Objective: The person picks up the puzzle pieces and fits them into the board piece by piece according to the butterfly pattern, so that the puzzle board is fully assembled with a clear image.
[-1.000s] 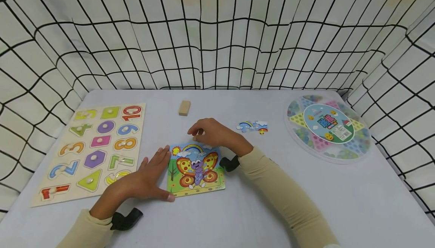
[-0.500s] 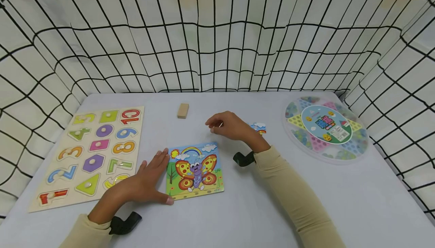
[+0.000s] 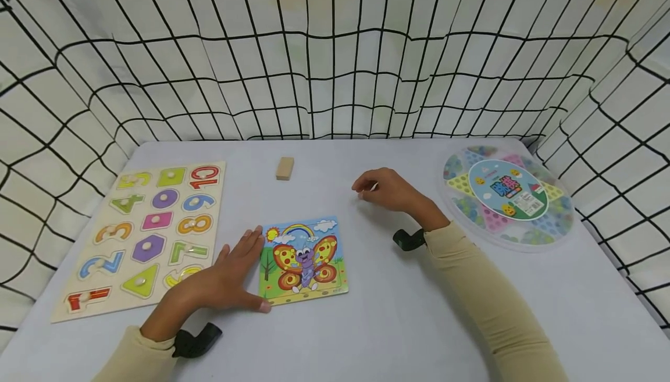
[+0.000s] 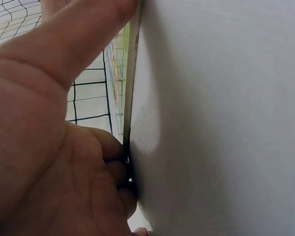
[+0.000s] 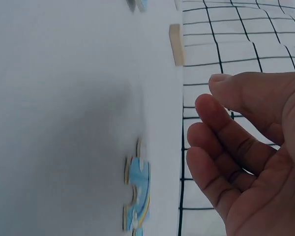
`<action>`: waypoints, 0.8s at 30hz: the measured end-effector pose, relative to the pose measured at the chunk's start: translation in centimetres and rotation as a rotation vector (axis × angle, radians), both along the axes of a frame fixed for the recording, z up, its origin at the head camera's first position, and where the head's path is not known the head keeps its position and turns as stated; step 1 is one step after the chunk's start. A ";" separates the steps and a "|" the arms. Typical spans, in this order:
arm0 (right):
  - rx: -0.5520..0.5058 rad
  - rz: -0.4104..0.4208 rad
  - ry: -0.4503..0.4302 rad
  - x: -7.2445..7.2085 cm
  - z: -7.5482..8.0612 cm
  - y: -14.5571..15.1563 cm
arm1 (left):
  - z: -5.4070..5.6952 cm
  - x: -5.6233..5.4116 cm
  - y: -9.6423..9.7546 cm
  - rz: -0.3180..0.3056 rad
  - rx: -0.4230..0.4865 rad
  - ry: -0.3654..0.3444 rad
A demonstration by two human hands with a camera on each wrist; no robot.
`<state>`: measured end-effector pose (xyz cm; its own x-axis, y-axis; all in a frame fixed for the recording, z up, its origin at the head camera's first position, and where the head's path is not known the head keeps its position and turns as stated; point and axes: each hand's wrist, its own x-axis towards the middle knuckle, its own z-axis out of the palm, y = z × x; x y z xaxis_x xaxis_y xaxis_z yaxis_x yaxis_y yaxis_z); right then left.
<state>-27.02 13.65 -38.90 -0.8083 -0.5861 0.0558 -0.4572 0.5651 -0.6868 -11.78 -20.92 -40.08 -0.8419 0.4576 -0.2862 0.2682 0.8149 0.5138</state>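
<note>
A square butterfly jigsaw puzzle lies flat on the white table. My left hand rests along its left side, fingers extended by the upper left and thumb at the lower left corner. In the left wrist view the puzzle's thin edge shows between thumb and fingers of that hand. To the right of the puzzle, my right hand hovers with loosely bent fingers and nothing in them. Loose blue jigsaw pieces with a rainbow print lie below it in the right wrist view; the hand hides them in the head view.
A wooden number-and-shape board with knobbed pieces lies at the left. A small wooden block sits toward the back. At the right is a round clear package with a colourful label. Black netting surrounds the table.
My right hand has moved from the puzzle's top edge rightward and over the loose pieces, covering them in the head view. The left hand stays at the puzzle's left side.
</note>
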 end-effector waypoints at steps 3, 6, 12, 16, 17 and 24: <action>-0.012 -0.025 0.005 0.0 0.2 1.0 | 0.0 0.0 0.0 0.001 -0.001 0.002; -0.008 -0.061 0.003 -0.1 0.1 2.1 | 0.0 0.0 0.0 0.001 0.003 0.000; 0.021 -0.133 -0.016 -0.6 -0.9 3.8 | -0.1 0.0 0.0 -0.002 0.008 -0.004; 0.047 -0.150 -0.041 -0.9 -1.9 4.2 | 0.0 0.0 0.0 0.000 0.002 -0.007; 0.048 -0.154 -0.045 -0.9 -2.1 4.3 | 0.0 0.0 -0.1 0.002 0.004 -0.007; 0.068 -0.167 -0.039 -0.8 -2.3 4.3 | -0.2 -0.1 0.1 -0.001 0.002 -0.006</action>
